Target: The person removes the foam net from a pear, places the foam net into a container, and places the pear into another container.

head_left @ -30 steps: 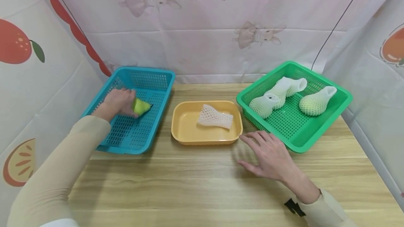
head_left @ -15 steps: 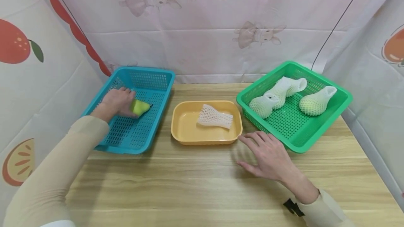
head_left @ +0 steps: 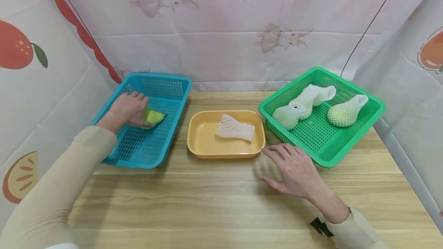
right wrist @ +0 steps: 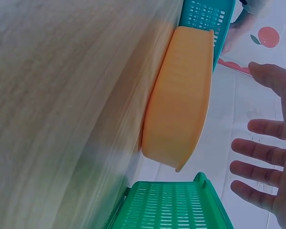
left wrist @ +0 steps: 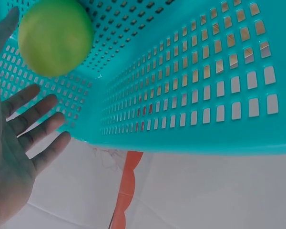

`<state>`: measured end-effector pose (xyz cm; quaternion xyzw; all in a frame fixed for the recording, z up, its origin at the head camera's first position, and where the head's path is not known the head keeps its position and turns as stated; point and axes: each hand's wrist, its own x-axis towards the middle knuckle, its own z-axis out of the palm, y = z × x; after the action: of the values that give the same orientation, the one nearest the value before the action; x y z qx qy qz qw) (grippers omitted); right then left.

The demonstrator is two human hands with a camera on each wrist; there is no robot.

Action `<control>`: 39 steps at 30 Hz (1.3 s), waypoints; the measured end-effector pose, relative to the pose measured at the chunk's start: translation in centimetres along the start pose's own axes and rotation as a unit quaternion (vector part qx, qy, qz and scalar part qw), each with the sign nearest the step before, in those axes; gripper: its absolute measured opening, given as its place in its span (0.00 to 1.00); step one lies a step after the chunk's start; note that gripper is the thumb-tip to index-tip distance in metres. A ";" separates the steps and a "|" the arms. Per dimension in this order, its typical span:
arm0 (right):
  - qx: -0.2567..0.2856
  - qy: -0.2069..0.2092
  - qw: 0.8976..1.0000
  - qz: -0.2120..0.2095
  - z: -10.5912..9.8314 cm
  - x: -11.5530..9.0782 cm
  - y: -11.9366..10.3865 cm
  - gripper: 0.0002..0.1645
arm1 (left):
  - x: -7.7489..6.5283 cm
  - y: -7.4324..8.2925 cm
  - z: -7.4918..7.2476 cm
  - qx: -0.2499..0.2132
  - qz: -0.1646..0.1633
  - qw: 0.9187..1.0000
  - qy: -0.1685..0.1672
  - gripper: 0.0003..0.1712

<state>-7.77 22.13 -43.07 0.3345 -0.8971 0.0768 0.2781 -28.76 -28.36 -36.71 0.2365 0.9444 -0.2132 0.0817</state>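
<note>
A green pear (head_left: 153, 118) lies in the blue basket (head_left: 162, 141), its dark stem pointing right. Right beside it is my left hand (head_left: 129, 110), fingers spread, the thumb near the pear's lower side. The left wrist view shows a gap between the pear's round end (left wrist: 56, 37) and the fingers (left wrist: 43, 129). My right hand (head_left: 294, 170) hovers over the table with fingers loosely extended, holding nothing. Its fingertips are close to the corner of the yellow tray (head_left: 204, 149) and the near side of the green basket (head_left: 325, 163).
A white foam net sleeve (head_left: 235, 128) lies flat in the yellow tray. Inside the green basket are several pears in foam nets, one of them a netted pear (head_left: 346, 112) at the right. Printed cloth (head_left: 225, 60) walls the wooden table (head_left: 207, 203) at the back and sides.
My left hand has loosened from the pear and shifted slightly left, uncovering more of it. The pear stays in about the same place, and my right hand has hardly moved.
</note>
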 end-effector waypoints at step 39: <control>-0.053 -0.011 0.998 0.007 -4.0 -0.3 3.5 0.51 | -3.2 4.8 -4.4 0.029 0.005 0.982 0.189 0.52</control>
<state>-8.06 26.21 -39.73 0.3138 -0.9052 0.0270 0.2853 -23.94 -23.93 -33.72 0.2795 0.9350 -0.1920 -0.1040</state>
